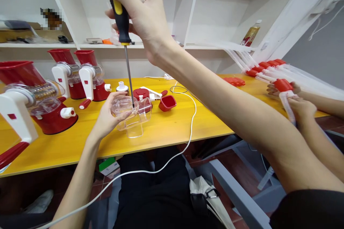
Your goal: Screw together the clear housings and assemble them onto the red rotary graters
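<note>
With my right grip [146, 19] wrapped round the screwdriver [123, 25] and my left grip [109, 117] clasping the clear plastic housing [129, 123] over the worktop [177, 127], I should hold the shaft [128, 68] steady, pressing gently.

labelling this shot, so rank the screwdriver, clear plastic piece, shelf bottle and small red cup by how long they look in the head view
1. Screwdriver, its top cut off by the frame
2. Clear plastic piece
3. Shelf bottle, though it stands farther off
4. Small red cup
</note>
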Demonstrator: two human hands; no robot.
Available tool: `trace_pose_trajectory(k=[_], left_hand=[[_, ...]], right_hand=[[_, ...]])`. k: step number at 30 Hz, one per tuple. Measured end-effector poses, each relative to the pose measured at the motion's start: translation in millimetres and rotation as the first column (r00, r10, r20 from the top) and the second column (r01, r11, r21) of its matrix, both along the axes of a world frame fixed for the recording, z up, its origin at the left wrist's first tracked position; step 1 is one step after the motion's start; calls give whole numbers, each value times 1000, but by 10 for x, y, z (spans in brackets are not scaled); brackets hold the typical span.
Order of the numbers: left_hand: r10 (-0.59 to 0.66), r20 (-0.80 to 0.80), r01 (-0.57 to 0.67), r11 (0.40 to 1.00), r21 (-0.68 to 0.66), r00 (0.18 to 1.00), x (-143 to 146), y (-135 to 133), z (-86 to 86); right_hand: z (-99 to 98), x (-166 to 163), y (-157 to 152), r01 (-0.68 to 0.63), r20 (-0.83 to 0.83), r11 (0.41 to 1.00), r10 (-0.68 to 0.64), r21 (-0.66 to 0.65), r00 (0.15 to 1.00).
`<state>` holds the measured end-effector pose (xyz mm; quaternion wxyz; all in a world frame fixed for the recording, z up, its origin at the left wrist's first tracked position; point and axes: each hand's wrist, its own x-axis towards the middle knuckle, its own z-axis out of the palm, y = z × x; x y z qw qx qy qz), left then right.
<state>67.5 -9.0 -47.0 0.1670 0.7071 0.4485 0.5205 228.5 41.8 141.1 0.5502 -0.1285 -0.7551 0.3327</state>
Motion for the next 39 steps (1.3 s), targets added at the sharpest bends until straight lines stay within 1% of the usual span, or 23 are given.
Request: trace_pose_trajectory(k=[2,4,5,7,10,13,15,16,18,21,23,25,28,29,30,32,34,35,39], left_hand=[[3,-16,-3,1000,5,1000,2,0,0],[1,-21,-1,1000,8,1000,5,-2,3],[-4,-16,4,1000,6,1000,7,-3,4],[-17,5,17,1000,-3,1000,12,-4,6],[-22,33,22,1000,-15,999,15,-4,4],[-22,43,23,1000,-14,999,14,-2,2],[-25,40,25,1000,-9,999,11,0,1],[-25,33,25,1000,-6,999,10,1,0],[-20,18,20,1000,1,1000,5,3,-5],[-24,21,24,1000,0,999,-5,9,-19],[-34,34,34,999,-5,999,-10,13,-30],[-36,40,36,999,-9,999,-12,15,-36],[-29,38,29,999,-14,999,-9,12,-37],[-28,36,28,1000,-13,999,-8,9,-35],[-29,32,29,1000,-11,999,-7,5,-33],[-32,22,32,999,-3,999,-5,-3,-29],[-34,16,34,999,2,999,-4,-8,-26],[-35,19,35,999,2,999,-4,-9,-26],[-42,39,42,999,-13,998,-4,2,-34]], right_hand=[[4,-3,69,-6,-39,1000,5,-27,999],[15,-5,126,-46,-25,995,44,-84,999],[21,-4,140,-75,-19,993,73,-91,997],[29,-2,130,-108,-14,991,107,-78,994],[29,-10,55,-115,-26,991,113,-69,993],[18,-34,-5,-110,-98,993,113,33,989],[15,-47,-9,-106,-110,991,115,85,987],[18,-49,-6,-114,-104,990,123,87,987],[29,-41,-2,-125,-65,992,126,18,990],[41,-7,-13,-78,23,991,81,-108,996],[33,6,-7,-46,55,990,54,-135,997],[13,-6,37,-29,23,997,31,-76,999],[-11,-62,163,-25,-13,994,27,105,1000],[-13,-79,206,-23,-11,989,24,144,1000],[-11,-91,243,-1,-8,988,3,153,1000],[-8,-89,291,104,-24,991,-102,90,994],[-19,-51,309,218,-45,976,-218,3,975],[-32,-23,313,254,-54,967,-255,-27,965],[-93,92,313,278,-73,957,-284,-88,956]])
